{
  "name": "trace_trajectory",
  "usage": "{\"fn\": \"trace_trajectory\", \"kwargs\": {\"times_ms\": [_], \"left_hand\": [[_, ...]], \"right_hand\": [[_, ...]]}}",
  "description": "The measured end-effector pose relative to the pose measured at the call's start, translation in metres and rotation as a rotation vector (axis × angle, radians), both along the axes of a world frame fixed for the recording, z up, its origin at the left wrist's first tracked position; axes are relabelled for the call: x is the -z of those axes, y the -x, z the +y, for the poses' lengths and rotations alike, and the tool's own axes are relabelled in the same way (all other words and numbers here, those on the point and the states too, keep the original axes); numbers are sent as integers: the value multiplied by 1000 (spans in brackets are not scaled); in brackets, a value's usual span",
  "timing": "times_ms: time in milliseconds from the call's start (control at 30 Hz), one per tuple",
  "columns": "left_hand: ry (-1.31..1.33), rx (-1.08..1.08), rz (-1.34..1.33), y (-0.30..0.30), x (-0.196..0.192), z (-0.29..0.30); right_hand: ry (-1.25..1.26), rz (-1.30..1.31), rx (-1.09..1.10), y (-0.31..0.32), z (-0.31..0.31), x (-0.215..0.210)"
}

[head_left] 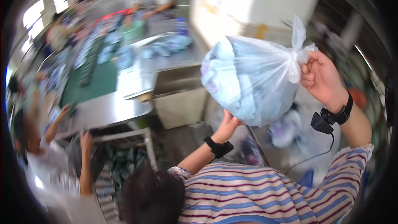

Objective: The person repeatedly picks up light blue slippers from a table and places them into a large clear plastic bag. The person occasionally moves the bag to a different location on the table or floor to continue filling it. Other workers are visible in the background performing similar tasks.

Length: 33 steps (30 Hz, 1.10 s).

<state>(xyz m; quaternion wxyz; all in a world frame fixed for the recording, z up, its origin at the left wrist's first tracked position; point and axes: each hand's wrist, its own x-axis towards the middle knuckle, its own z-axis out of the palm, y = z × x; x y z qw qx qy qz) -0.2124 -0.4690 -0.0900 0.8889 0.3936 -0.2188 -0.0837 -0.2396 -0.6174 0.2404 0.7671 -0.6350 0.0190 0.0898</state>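
A clear plastic bag (pixel 265 85), knotted at its neck and filled with light blue pieces, hangs tilted in front of me. My right hand (pixel 323 76) is closed round the knot, fingers curled about the gathered plastic. Below the bag, my left hand (pixel 228 127) holds its lower side, with some fingers hidden behind it. Pale purple patches show on a few pieces inside; their exact kind cannot be made out. Beneath the bag, more blurred pale blue and purple pieces (pixel 286 130) lie in clear plastic.
A metal worktable (pixel 112 114) with a green belt (pixel 103 81) carries rows of blue and dark pieces. An open box (pixel 180 108) stands beside it. Dark pieces fill a framed cart (pixel 150 149). People work at left and far back; a dark-haired head (pixel 153 197) is close by.
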Motion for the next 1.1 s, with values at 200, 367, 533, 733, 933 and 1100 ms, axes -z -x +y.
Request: {"fn": "trace_trajectory", "kwargs": {"times_ms": [200, 367, 533, 733, 933, 1100], "left_hand": [[167, -531, -75, -45, -12, 105], [103, -798, -38, -106, -26, 209], [-73, -1072, 349, -114, -74, 282], [-352, -1046, 520, -77, -45, 329], [-911, -1109, 626, -80, -8, 456], [-1708, -863, 218, -138, 17, 509]], "right_hand": [[56, -71, -628, -176, 169, 23], [-120, -196, -845, -247, 301, 23], [-109, -145, -927, -323, 410, 52], [254, -92, -1107, -413, 476, 183], [297, -270, -1184, -457, 488, 138], [361, -595, -1101, -493, 488, 19]]}}
